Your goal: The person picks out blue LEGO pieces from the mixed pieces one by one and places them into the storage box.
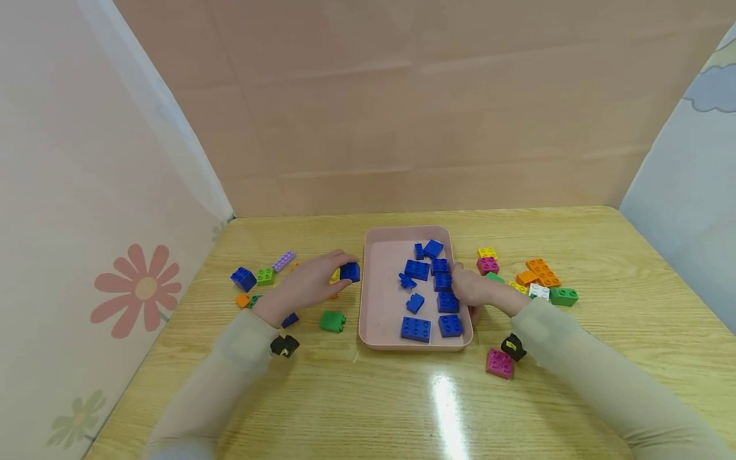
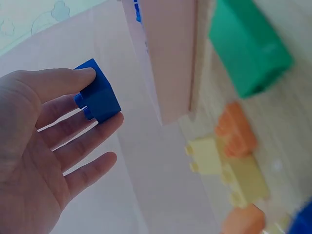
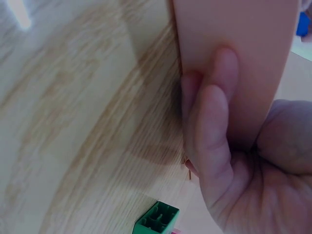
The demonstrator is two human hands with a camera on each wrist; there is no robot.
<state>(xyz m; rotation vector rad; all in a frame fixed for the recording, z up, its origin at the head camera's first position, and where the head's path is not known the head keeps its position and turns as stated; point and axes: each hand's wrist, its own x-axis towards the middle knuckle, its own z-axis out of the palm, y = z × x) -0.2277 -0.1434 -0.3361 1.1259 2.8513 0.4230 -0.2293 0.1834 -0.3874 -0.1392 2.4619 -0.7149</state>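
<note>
My left hand point(image 1: 309, 282) pinches a blue building block point(image 1: 349, 273) between thumb and fingers, just left of the pink tray point(image 1: 374, 344). In the left wrist view, the block point(image 2: 100, 95) has its studs turned toward the palm. Over on the tray's right side, my right hand point(image 1: 473, 287) grips the wall. Its fingers point(image 3: 207, 126) press the outer face in the right wrist view, while the thumb goes over the rim. Several blue blocks lie inside the tray, such as a large one point(image 1: 416, 329) near the front and another point(image 1: 416, 269) farther back.
Left of the tray lie a green block point(image 1: 332, 321), a lilac strip point(image 1: 283, 261), a blue block point(image 1: 244, 279) and others. On the right are orange blocks point(image 1: 543, 273), a white block point(image 1: 538, 292), a green block point(image 1: 563, 296) and a magenta block point(image 1: 499, 363). A patterned wall point(image 1: 144, 287) borders the left.
</note>
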